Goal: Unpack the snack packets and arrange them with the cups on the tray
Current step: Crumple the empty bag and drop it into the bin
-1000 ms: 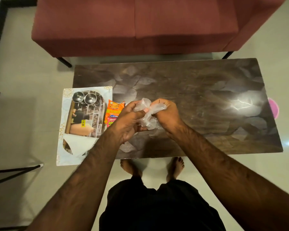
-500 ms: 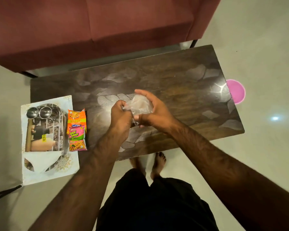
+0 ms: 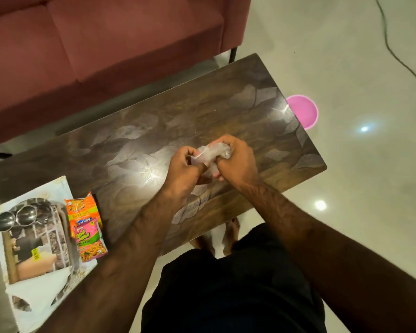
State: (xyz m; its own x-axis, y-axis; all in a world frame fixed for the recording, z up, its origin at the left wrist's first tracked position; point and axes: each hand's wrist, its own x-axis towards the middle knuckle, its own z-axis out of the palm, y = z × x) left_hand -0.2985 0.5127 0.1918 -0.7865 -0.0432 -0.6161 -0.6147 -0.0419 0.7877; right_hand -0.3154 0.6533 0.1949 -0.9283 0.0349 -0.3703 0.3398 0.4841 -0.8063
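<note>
Left hand (image 3: 185,170) and right hand (image 3: 237,162) are both clutching the bag (image 3: 208,153); snack packets (image 3: 87,228) are lying at eight o'clock, nearer the left.

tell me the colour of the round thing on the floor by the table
The round thing is pink; the head view shows it.

From my left hand (image 3: 185,171) and right hand (image 3: 235,162), both gripping a plastic bag (image 3: 209,153) over the counter (image 3: 226,104), I see bare wood from 9 round to 3 o'clock. At 8 o'clock the snack packets (image 3: 87,227) lie along the tray (image 3: 55,191), which carries the cups (image 3: 15,218), crowding that corner. The sofa (image 3: 106,44) walls off 11 o'clock beyond the far edge.
</note>
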